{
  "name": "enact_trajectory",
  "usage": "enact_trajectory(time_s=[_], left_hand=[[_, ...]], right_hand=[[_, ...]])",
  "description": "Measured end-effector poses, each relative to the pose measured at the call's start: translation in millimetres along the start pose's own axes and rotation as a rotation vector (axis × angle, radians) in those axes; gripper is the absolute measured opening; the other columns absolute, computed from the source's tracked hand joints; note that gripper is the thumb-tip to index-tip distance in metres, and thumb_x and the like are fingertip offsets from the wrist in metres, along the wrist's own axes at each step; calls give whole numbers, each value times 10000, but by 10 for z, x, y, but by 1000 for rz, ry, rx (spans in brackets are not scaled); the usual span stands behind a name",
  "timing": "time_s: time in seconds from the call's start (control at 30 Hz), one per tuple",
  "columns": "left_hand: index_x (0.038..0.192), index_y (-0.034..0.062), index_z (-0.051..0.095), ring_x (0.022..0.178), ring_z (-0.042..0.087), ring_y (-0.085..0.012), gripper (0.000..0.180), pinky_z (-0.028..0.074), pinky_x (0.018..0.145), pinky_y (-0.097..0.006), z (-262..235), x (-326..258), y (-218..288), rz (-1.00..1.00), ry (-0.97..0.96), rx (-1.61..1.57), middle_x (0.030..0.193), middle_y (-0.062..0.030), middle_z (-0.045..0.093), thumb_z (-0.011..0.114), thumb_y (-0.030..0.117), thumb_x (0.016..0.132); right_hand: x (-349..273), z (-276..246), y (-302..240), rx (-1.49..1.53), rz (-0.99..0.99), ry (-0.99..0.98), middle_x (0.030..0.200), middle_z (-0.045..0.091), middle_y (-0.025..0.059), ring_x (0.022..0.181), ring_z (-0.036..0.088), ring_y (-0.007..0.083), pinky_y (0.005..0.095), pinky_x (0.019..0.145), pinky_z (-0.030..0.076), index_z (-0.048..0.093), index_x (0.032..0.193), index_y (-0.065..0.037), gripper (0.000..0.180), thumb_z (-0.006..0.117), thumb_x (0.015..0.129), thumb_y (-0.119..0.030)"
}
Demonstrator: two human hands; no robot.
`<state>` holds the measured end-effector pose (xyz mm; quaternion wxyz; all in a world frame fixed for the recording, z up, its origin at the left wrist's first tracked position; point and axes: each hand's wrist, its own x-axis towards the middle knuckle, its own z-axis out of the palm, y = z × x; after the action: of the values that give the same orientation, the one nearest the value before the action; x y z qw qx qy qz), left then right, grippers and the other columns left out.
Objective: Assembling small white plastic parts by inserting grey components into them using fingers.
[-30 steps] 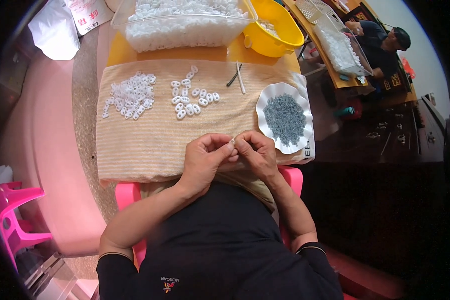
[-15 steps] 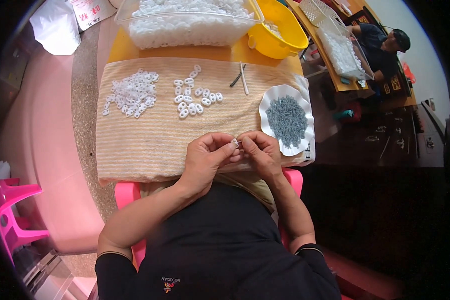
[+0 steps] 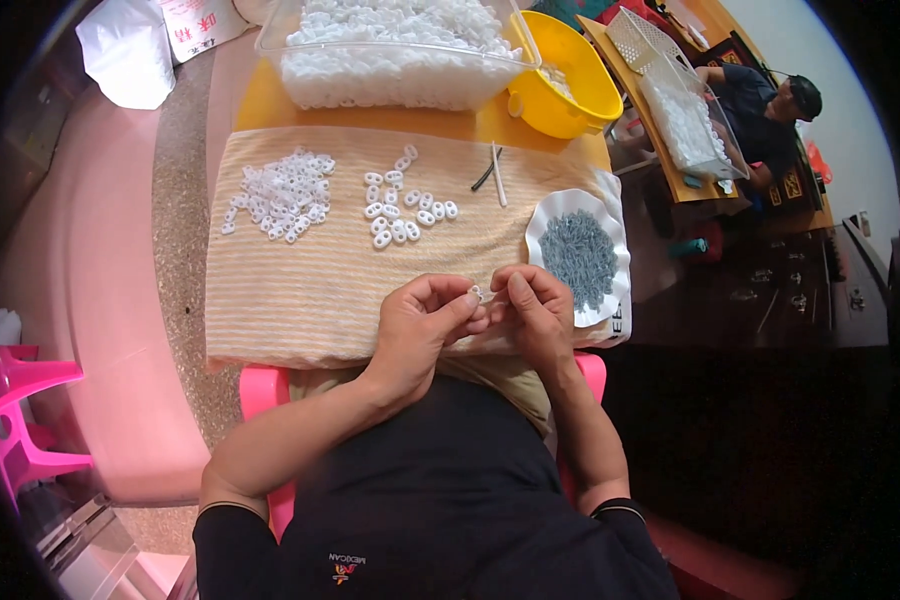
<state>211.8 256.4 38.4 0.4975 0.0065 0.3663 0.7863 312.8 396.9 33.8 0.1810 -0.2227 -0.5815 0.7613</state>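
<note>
Over the near edge of the striped cloth (image 3: 290, 290), my left hand (image 3: 415, 325) pinches a small white plastic piece (image 3: 476, 292) between thumb and fingertips. Close beside it, my right hand (image 3: 542, 318) has thumb and forefinger pressed together; whatever is between them is too small to name. Ahead lie several white two-hole oval pieces (image 3: 412, 231) in a loose group. To their left is a heap of smaller white plastic pieces (image 3: 280, 195). A white wavy-rimmed plate (image 3: 620, 245) by my right hand holds many small grey translucent pieces (image 3: 577, 255).
A white stick (image 3: 499, 178) and a black stick (image 3: 483, 180) lie crossed on the cloth. Behind stand a clear bin (image 3: 400, 55) of white pieces and a yellow basin (image 3: 560, 115). A person (image 3: 755, 110) sits at another table, right. A pink stool (image 3: 30, 370) stands left.
The view has shifted slightly, so the table appears a little lower and to the right. My right fingertips have drawn slightly away from the white piece, which stays in my left hand.
</note>
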Motion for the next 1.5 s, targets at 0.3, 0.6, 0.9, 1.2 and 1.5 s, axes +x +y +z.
enact_trajectory(time_s=[0.3, 0.6, 0.9, 1.2, 1.5], left_hand=[[1011, 2, 584, 805, 640, -144, 148, 570, 751, -289, 63, -100, 73, 72, 9, -30, 891, -66, 630, 630, 22, 873], [1007, 7, 601, 807, 645, -134, 139, 573, 745, -283, 48, -102, 111, 94, -7, -51, 902, -57, 638, 632, 24, 873], [1008, 7, 603, 800, 646, -136, 141, 572, 735, -283, 43, -80, 106, 100, -18, -55, 902, -61, 639, 633, 24, 872], [1005, -4, 599, 793, 646, -139, 131, 570, 728, -271, 14, -48, 131, 140, 16, -60, 896, -79, 648, 622, 27, 880], [1005, -15, 587, 769, 651, -139, 136, 568, 704, -257, -33, 32, 134, 162, 15, -75, 886, -90, 657, 623, 30, 882]], right_hand=[[459, 175, -145, -714, -277, -46, 825, 619, 25, 651, 553, 62, 234, 576, 453, 643, 977, 9, 129, 640, 862, -49], [865, 440, -64, -1357, -511, -137, 891, 599, 101, 737, 625, 346, 427, 618, 502, 655, 973, -127, 166, 636, 831, -210], [881, 373, -7, -1355, -615, -91, 889, 595, 111, 671, 616, 355, 412, 590, 507, 645, 931, -101, 137, 629, 833, -195], [454, 207, -192, -113, 156, -97, 796, 653, 38, 650, 593, 70, 189, 570, 479, 648, 981, 0, 155, 662, 869, -105], [205, 176, -165, 56, 178, -231, 951, 664, 99, 812, 650, 146, 287, 702, 564, 607, 1089, 33, 223, 624, 889, -64]])
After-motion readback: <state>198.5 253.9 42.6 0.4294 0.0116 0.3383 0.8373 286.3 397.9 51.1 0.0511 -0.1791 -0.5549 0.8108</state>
